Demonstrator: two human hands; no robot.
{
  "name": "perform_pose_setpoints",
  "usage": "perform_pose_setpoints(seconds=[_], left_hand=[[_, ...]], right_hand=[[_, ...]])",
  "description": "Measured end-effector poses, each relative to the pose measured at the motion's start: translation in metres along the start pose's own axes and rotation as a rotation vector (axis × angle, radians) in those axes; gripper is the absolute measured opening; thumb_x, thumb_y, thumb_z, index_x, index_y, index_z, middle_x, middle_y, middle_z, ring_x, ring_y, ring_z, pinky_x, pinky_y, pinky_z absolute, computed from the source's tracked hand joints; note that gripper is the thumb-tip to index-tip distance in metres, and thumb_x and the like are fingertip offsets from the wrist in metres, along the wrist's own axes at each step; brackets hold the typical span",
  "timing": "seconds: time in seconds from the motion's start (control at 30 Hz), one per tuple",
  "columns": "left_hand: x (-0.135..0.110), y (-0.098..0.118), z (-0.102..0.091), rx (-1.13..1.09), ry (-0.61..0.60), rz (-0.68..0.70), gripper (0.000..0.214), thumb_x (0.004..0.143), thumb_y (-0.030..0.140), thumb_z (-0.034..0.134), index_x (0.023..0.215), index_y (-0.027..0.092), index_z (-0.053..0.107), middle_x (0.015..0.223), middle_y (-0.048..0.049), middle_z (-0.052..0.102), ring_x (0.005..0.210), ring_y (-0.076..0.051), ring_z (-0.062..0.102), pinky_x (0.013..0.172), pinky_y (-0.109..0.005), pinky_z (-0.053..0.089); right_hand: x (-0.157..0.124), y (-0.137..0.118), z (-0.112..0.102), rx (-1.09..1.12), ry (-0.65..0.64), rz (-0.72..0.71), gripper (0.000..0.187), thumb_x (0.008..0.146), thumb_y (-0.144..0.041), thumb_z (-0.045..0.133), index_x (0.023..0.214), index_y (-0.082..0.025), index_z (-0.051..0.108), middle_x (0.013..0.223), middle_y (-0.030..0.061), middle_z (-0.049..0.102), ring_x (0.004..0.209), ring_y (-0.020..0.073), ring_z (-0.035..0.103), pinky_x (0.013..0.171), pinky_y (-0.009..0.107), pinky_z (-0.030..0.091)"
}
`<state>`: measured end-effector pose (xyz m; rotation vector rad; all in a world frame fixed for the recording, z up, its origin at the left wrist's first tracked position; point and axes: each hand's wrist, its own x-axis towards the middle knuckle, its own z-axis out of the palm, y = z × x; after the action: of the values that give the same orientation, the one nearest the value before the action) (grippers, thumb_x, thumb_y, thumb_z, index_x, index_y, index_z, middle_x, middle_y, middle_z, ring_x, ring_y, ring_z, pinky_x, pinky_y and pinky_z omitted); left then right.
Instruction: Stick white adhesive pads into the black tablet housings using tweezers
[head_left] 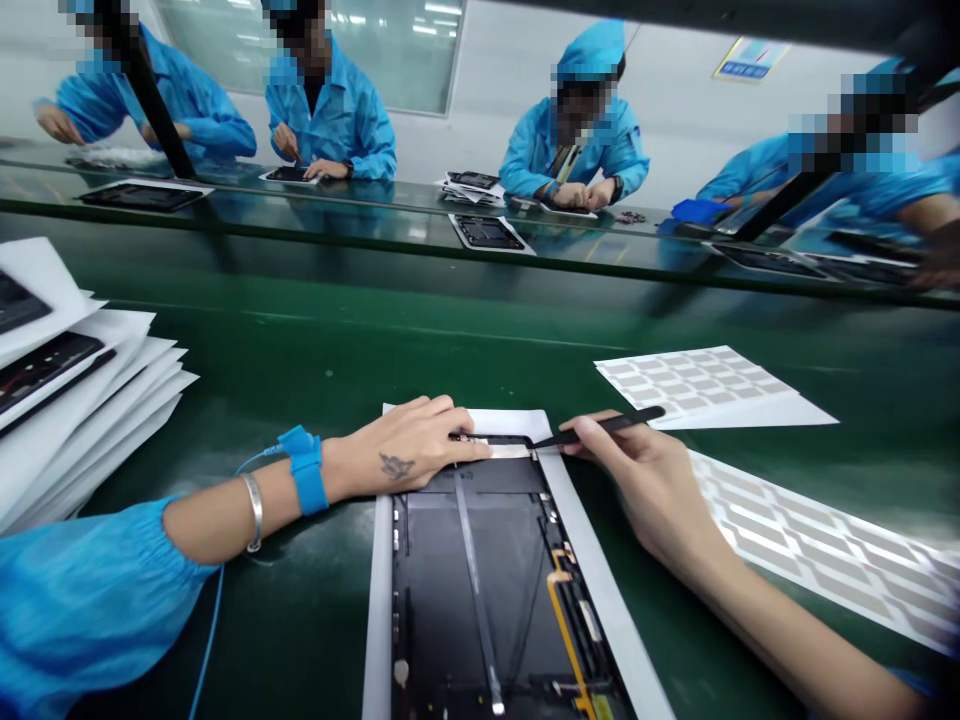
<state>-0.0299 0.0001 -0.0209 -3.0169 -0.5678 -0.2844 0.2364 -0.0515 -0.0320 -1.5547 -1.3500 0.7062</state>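
Observation:
In the head view, an opened tablet housing [480,580], black inside with an orange flex cable, lies on a white sheet [637,650]. Across its far end sits a pale silvery strip [510,451]. My left hand [420,445] rests over the housing's far left corner, one finger stretched onto the strip, the others loosely bent; it grips nothing that I can see. Held in my right hand [637,470] are black tweezers [611,424], their tips touching or very near the strip's right end. Whether the tips pinch it is too small to tell.
At left rises a stack of white sheets [142,400] with tablet housings between them. Sticker sheets [697,380] lie at right, one partly behind my right forearm. A blue wrist-strap cord [214,620] hangs from my left wrist. Co-workers in blue sit across the green bench [300,340].

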Motion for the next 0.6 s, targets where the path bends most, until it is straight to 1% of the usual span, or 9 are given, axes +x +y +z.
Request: perform_pose_setpoints(seconds=[0.1,0.27,0.33,0.4,0.5,0.6], left_hand=[[0.000,0.000,-0.001,-0.007,0.014,0.003,0.039,0.097,0.011,0.042,0.130,0.027,0.057,0.114,-0.0063,0.058,0.087,-0.019,0.049,0.071,-0.030,0.041],[0.000,-0.001,-0.002,-0.025,0.006,0.006,0.039,0.098,0.011,0.039,0.130,0.026,0.057,0.115,-0.0068,0.058,0.088,-0.019,0.049,0.072,-0.031,0.040],[-0.001,-0.001,-0.001,-0.018,-0.001,0.005,0.039,0.099,0.012,0.038,0.131,0.026,0.056,0.115,-0.0069,0.058,0.088,-0.019,0.048,0.073,-0.031,0.040],[-0.001,0.001,-0.002,0.006,-0.016,0.006,0.041,0.099,0.011,0.038,0.134,0.027,0.054,0.114,-0.0070,0.058,0.088,-0.020,0.048,0.073,-0.031,0.039],[0.006,0.006,-0.008,0.067,-0.069,0.003,0.047,0.098,0.012,0.039,0.141,0.029,0.046,0.113,-0.0077,0.057,0.087,-0.020,0.049,0.070,-0.030,0.039],[0.020,0.015,-0.015,0.141,-0.129,-0.019,0.048,0.100,0.016,0.038,0.146,0.031,0.040,0.109,-0.0081,0.057,0.084,-0.020,0.051,0.066,-0.029,0.039]], right_hand=[[0.001,0.002,0.003,0.030,-0.005,0.008,0.039,0.078,-0.058,0.069,0.076,-0.019,0.072,0.076,0.0047,0.072,0.072,0.0215,0.066,0.069,0.032,0.054],[0.001,0.004,0.001,-0.041,-0.014,-0.069,0.037,0.082,-0.055,0.066,0.075,-0.020,0.071,0.080,0.0052,0.073,0.073,0.0226,0.068,0.068,0.034,0.055],[-0.001,0.001,-0.001,-0.086,-0.012,-0.148,0.035,0.086,-0.054,0.063,0.077,-0.020,0.071,0.080,0.0048,0.073,0.074,0.0228,0.068,0.067,0.033,0.055],[-0.002,-0.003,-0.003,-0.143,-0.008,-0.266,0.034,0.090,-0.051,0.059,0.082,-0.021,0.071,0.081,0.0046,0.072,0.075,0.0225,0.069,0.065,0.032,0.055],[-0.004,-0.010,-0.002,-0.210,-0.017,-0.435,0.029,0.093,-0.047,0.056,0.088,-0.023,0.071,0.085,0.0049,0.071,0.077,0.0213,0.068,0.062,0.030,0.054],[-0.003,-0.011,0.000,-0.236,-0.018,-0.507,0.023,0.094,-0.041,0.056,0.089,-0.023,0.069,0.086,0.0050,0.070,0.078,0.0204,0.068,0.063,0.030,0.054]])
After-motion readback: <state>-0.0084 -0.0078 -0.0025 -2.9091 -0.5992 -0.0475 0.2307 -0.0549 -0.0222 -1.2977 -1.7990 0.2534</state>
